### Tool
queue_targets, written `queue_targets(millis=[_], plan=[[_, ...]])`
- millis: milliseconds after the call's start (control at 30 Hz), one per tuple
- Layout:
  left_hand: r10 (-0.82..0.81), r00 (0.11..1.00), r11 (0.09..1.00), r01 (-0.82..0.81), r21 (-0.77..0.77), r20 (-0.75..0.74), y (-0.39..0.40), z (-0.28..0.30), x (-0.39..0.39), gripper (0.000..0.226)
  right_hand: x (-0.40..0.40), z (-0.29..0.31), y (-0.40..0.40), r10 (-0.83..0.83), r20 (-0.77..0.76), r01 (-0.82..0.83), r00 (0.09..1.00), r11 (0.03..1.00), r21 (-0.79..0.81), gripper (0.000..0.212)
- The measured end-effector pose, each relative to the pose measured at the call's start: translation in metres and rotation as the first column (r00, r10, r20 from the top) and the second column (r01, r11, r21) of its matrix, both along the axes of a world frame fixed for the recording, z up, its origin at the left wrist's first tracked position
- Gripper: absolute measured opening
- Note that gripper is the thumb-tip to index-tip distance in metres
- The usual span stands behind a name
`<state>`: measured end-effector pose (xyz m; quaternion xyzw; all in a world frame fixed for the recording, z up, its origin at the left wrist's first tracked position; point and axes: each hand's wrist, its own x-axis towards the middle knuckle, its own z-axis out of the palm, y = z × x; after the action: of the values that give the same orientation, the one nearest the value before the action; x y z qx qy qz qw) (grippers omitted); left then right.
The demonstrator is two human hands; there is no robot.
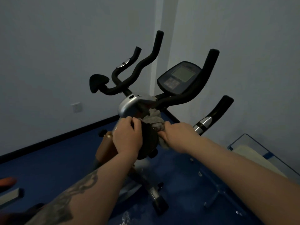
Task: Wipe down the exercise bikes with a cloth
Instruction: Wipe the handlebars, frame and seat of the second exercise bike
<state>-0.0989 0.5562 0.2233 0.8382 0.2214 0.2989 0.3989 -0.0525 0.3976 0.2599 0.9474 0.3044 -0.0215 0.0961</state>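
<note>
Blue-floored corner, pale walls. Left hand gripping black exercise bike body, steadying; right hand clutching crumpled grey cloth against stem below handlebars. Step: wiping frame. Next: sweeping cloth toward handlebars, console.

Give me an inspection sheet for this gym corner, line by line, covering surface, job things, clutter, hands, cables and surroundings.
Surface: dark blue floor, pale scuffs near the bike's base.
Job's things: black exercise bike with grey-screened console; crumpled grey cloth on its frame.
Clutter: clear box at right; orange object at left edge.
Hands: left hand grips the dark housing; right hand holds the cloth.
Cables: nothing seen.
Surroundings: pale walls, white wall socket, black skirting.
</note>
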Motion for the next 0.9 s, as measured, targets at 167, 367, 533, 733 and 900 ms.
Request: queue_targets(millis=[167, 367, 533, 733, 900], plan=[[-0.009, 1.000, 1.000, 0.008, -0.004, -0.022, 0.002, 0.000, 0.002, 0.034, 0.023, 0.007, 0.026, -0.047, -0.129, 0.047, 0.991, 0.999, 0.003, 0.042], [-0.016, 1.000, 1.000, 0.016, -0.012, -0.014, 0.001, 0.002, -0.001, 0.036, -0.006, -0.006, 0.007, -0.017, 0.057, 0.016, 0.998, 1.000, 0.017, 0.057], [-0.007, 1.000, 1.000, 0.008, 0.023, -0.030, 0.002, 0.000, 0.002, 0.033, -0.013, -0.007, 0.013, -0.143, 0.037, 0.124, 0.989, 0.940, 0.319, 0.046], [-0.007, 1.000, 0.999, 0.007, 0.036, -0.016, 0.002, 0.001, 0.001, 0.035, 0.011, -0.001, 0.034, -0.340, -0.271, 0.433, 0.900, 0.755, 0.492, 0.037], [-0.013, 1.000, 1.000, 0.013, 0.021, -0.007, 0.001, 0.000, 0.001, 0.035, -0.016, -0.007, 0.003, -0.085, 0.005, 0.069, 0.996, 0.836, 0.545, 0.026]])
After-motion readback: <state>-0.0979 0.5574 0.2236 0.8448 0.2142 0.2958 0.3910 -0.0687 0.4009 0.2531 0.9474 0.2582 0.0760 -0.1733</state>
